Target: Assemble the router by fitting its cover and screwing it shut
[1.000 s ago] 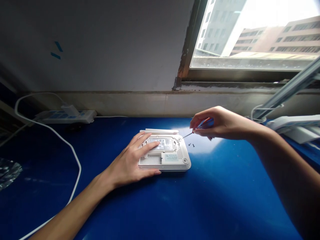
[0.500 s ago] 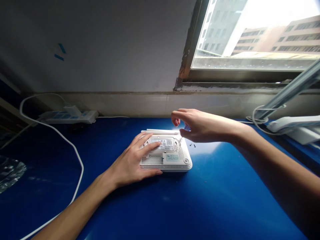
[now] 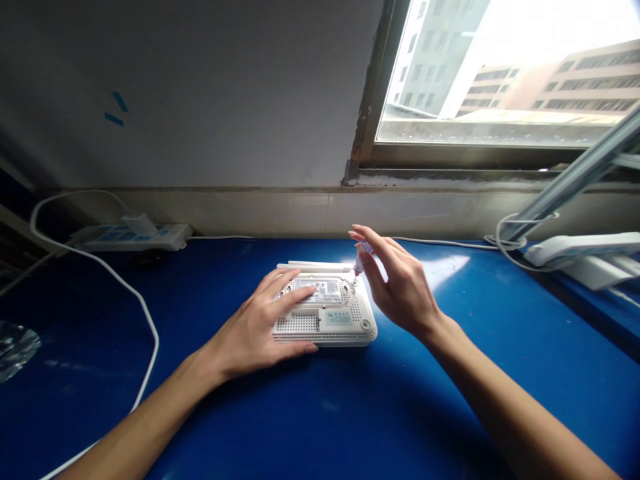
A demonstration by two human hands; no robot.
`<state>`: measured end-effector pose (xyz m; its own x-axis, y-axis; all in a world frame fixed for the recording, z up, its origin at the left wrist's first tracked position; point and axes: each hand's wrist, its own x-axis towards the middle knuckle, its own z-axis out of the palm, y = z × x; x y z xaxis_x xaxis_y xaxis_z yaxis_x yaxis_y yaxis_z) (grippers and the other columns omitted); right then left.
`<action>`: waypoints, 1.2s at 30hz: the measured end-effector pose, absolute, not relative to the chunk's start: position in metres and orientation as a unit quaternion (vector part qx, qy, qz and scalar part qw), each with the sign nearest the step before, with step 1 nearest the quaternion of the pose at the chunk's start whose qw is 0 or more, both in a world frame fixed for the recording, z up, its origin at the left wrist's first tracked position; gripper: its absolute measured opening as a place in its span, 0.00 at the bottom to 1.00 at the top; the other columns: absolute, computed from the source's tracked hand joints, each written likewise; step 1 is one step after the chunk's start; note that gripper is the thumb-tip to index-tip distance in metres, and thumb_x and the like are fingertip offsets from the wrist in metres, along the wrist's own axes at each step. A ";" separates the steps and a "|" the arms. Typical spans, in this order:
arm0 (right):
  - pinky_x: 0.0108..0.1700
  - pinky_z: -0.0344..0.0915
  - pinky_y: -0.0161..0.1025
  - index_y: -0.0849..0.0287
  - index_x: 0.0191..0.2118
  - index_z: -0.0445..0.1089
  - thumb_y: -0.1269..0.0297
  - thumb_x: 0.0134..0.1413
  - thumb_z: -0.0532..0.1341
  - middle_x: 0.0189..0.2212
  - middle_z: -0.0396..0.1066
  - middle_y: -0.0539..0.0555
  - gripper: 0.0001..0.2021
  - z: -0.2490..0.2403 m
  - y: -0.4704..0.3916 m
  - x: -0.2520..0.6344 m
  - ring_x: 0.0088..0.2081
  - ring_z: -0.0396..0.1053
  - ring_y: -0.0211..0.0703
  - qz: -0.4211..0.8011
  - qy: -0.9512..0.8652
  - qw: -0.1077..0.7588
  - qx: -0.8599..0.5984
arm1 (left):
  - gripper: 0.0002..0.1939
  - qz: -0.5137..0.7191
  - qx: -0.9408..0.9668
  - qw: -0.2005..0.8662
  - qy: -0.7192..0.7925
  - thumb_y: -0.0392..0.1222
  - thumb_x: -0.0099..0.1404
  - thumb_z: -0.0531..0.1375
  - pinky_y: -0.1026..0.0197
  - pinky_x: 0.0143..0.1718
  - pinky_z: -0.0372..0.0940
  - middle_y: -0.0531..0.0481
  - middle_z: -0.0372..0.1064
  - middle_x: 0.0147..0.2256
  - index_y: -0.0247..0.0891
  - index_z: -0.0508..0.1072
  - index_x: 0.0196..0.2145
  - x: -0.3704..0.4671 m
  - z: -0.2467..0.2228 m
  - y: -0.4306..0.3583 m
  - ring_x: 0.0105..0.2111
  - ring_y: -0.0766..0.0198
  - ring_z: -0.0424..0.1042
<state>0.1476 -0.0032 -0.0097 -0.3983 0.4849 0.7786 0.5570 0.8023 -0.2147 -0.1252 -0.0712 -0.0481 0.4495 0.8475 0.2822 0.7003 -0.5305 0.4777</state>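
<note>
**Pinched Above, Braced Beside**

A worker's right hand (image 3: 403, 287) pinches a slim, translucent-handled screwdriver (image 3: 365, 249) between thumb and forefinger, the other fingers loosely raised; directly below the pinch, the tool points down at a round, white corner recess (image 3: 355, 283), though whether the tip is seated is too small to tell. Below and to the left of that grip, a perforated, white, rectangular plastic device (image 3: 327, 307) lies underside up on a glossy blue tabletop (image 3: 320, 413); the left hand (image 3: 260, 317) spreads over its other end, fingers across the top, thumb along the near edge. The step in hand looks to be driver work at this corner; the next move seems to call for a near-upright shaft, light downward pressure and a twist from the pinch, with the bracing hand firm against sliding.
</note>
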 end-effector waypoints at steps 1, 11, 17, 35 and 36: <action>0.52 0.74 0.46 0.63 0.65 0.66 0.70 0.73 0.56 0.52 0.79 0.64 0.19 -0.009 -0.004 0.146 0.50 0.79 0.50 -0.011 -0.832 0.459 -0.312 | 0.41 0.249 0.839 0.147 0.461 0.61 0.61 0.71 0.31 0.70 0.55 0.42 0.54 0.72 0.50 0.67 0.68 -0.125 -0.048 -0.071 0.73 0.38 0.48; 0.33 0.75 0.39 0.56 0.50 0.80 0.65 0.66 0.67 0.33 0.79 0.53 0.10 -0.014 -0.006 0.138 0.27 0.74 0.39 -0.023 -0.748 0.556 -0.361 | 0.42 0.232 0.841 0.144 0.466 0.61 0.61 0.71 0.31 0.70 0.54 0.43 0.53 0.72 0.51 0.66 0.68 -0.126 -0.048 -0.070 0.73 0.38 0.48; 0.51 0.77 0.46 0.54 0.63 0.71 0.73 0.72 0.55 0.51 0.80 0.59 0.20 -0.015 -0.010 0.138 0.48 0.80 0.46 0.032 -0.788 0.535 -0.302 | 0.41 0.229 0.844 0.143 0.464 0.60 0.62 0.71 0.30 0.69 0.55 0.41 0.54 0.72 0.50 0.66 0.68 -0.124 -0.045 -0.071 0.73 0.37 0.49; 0.42 0.77 0.45 0.53 0.53 0.79 0.68 0.67 0.64 0.39 0.81 0.56 0.13 -0.009 -0.005 0.150 0.38 0.80 0.46 0.078 -0.765 0.551 -0.325 | 0.43 0.197 0.845 0.143 0.475 0.64 0.63 0.69 0.30 0.70 0.54 0.42 0.50 0.74 0.52 0.63 0.70 -0.124 -0.042 -0.072 0.74 0.37 0.45; 0.38 0.76 0.44 0.53 0.51 0.80 0.67 0.65 0.66 0.35 0.79 0.54 0.11 -0.008 -0.005 0.149 0.34 0.78 0.45 0.058 -0.760 0.555 -0.334 | 0.43 0.194 0.845 0.144 0.477 0.64 0.63 0.69 0.30 0.70 0.54 0.42 0.50 0.74 0.52 0.63 0.70 -0.124 -0.042 -0.072 0.74 0.37 0.45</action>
